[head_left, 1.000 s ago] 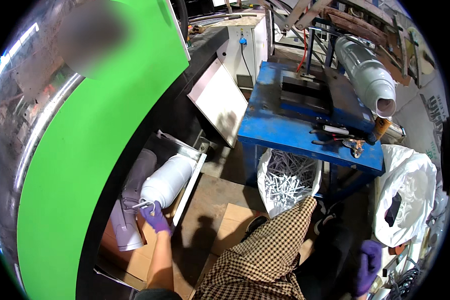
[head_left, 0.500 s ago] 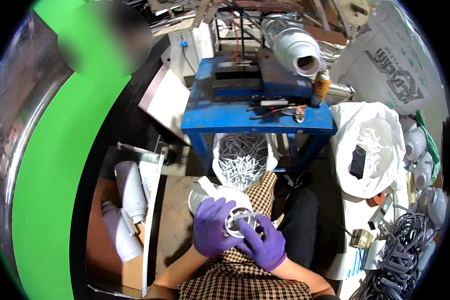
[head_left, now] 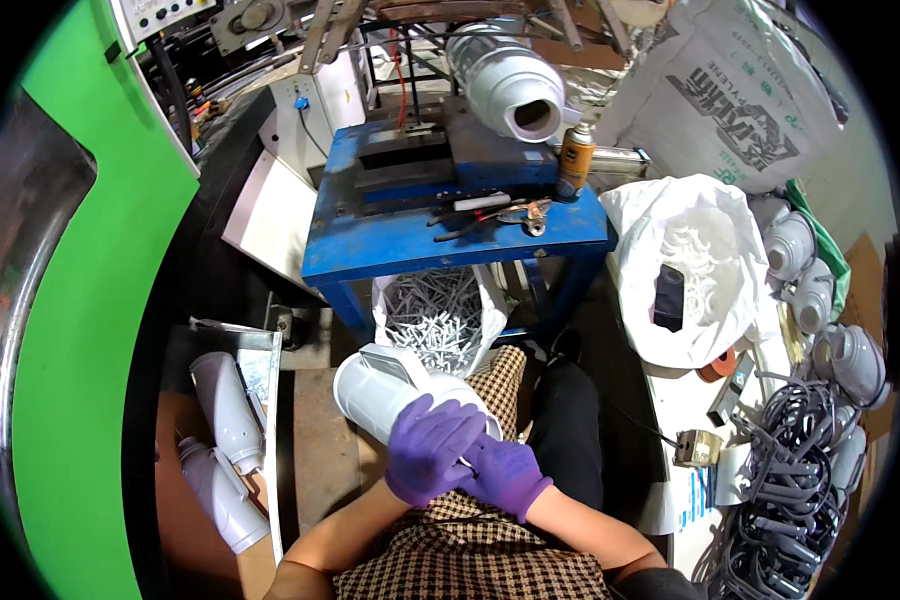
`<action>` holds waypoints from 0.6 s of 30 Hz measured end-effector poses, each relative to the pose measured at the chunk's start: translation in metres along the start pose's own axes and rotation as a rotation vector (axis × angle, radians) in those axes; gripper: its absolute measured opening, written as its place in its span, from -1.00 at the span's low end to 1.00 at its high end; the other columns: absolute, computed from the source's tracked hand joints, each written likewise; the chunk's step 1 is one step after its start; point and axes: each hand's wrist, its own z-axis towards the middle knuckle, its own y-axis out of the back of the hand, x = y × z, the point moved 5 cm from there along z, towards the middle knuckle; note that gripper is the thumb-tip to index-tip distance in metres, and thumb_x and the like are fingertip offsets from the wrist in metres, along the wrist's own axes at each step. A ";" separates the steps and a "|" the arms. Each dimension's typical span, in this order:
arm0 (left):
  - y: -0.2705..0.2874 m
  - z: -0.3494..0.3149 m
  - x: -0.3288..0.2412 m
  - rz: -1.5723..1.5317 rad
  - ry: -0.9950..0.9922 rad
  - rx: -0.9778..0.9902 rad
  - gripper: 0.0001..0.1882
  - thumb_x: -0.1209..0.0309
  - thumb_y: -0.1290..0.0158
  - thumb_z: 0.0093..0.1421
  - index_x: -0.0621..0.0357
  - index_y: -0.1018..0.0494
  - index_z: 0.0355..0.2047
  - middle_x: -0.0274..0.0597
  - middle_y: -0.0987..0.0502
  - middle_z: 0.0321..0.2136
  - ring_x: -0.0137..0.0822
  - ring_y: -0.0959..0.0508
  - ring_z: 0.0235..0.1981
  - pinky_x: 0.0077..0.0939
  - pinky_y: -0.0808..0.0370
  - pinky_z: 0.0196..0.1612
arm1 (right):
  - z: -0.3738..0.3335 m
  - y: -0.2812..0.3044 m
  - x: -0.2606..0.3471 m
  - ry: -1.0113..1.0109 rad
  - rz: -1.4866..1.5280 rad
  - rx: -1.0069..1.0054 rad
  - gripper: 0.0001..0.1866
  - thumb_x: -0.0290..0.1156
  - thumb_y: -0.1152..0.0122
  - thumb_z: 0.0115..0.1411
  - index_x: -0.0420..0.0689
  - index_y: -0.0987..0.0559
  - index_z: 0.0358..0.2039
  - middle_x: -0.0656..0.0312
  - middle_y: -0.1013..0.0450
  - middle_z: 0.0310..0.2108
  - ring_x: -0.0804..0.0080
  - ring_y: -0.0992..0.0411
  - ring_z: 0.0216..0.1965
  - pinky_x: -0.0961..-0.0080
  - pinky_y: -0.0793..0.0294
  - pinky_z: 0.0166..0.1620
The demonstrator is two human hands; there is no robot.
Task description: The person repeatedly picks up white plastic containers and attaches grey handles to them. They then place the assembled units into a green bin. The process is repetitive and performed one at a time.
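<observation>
The vessel (head_left: 370, 395), a pale grey plastic cylinder, lies on its side before the person, its far end pointing left and its near end above the checked apron (head_left: 450, 555). A flat handle-like strip (head_left: 398, 365) runs along its upper side.

The left hand (head_left: 432, 452), gloved in purple, lies across the vessel's near end, fingers extended and close together; how firmly it grips cannot be determined. The right hand (head_left: 510, 476), likewise gloved, meets it from the right, fingers bent; what it pinches, if anything, is concealed.

To the left, an open bin (head_left: 277, 440) contains two similar vessels (head_left: 226, 405). On the far side stands a blue table (head_left: 370, 250) bearing pliers (head_left: 536, 217), an orange spray can (head_left: 576, 163) and a larger pale cylindrical body (head_left: 510, 90). Beneath it, a sack (head_left: 495, 310) holds pale sticks (head_left: 440, 335). To the right, a white bag (head_left: 635, 270) contains white curved pieces (head_left: 692, 250) and a dark object (head_left: 669, 298); nearer lies a heap of dark grey parts (head_left: 785, 500).
</observation>
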 end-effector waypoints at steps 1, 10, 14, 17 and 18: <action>0.005 0.004 0.000 0.017 -0.017 -0.054 -0.31 0.24 -0.35 -0.17 0.13 -0.56 0.05 -0.21 -0.63 0.00 -0.15 -0.63 0.01 0.00 -0.35 0.26 | -0.004 0.010 0.005 -0.005 -0.060 -0.054 -0.46 -0.13 -0.34 0.14 0.08 -0.51 0.13 0.08 -0.51 -0.07 0.10 -0.60 -0.27 0.19 -0.62 -0.28; -0.017 0.054 -0.007 -0.024 -0.271 -0.229 -0.60 0.19 0.06 0.34 0.10 -0.57 0.03 -0.17 -0.62 -0.03 -0.06 -0.58 0.01 0.03 -0.41 0.22 | 0.000 0.051 -0.008 -0.124 1.005 0.031 -0.37 -0.43 -0.18 0.25 -0.10 -0.27 0.33 -0.03 -0.53 -0.08 0.05 -0.60 -0.26 0.18 -0.56 -0.17; -0.011 0.072 0.027 -0.055 -0.163 -0.401 -0.35 0.13 -0.34 0.02 0.20 -0.49 0.07 -0.05 -0.59 -0.06 0.01 -0.58 -0.02 -0.01 -0.47 0.15 | 0.007 0.090 -0.013 -0.038 1.370 -0.104 -0.48 -0.34 -0.28 0.30 -0.12 -0.45 0.25 0.01 -0.51 0.07 0.31 -0.61 -0.07 0.54 -0.54 0.01; 0.007 0.073 0.076 -0.342 0.206 -0.466 -0.22 0.29 -0.46 -0.16 0.23 -0.45 0.11 -0.07 -0.55 0.01 -0.09 -0.55 0.03 -0.20 -0.45 0.19 | -0.023 0.156 -0.026 0.215 0.383 -0.326 -0.55 -0.26 -0.37 0.24 -0.13 -0.58 0.10 0.10 -0.59 -0.01 0.37 -0.63 -0.14 0.56 -0.58 -0.04; 0.013 0.068 0.091 -0.443 0.341 -0.514 -0.13 0.32 -0.46 -0.15 0.24 -0.37 0.19 -0.07 -0.53 0.06 -0.11 -0.53 0.06 -0.22 -0.43 0.21 | -0.031 0.179 -0.056 0.055 0.459 -0.369 -0.64 -0.26 -0.36 0.25 -0.12 -0.64 0.02 0.18 -0.64 -0.14 0.38 -0.64 -0.21 0.50 -0.61 -0.13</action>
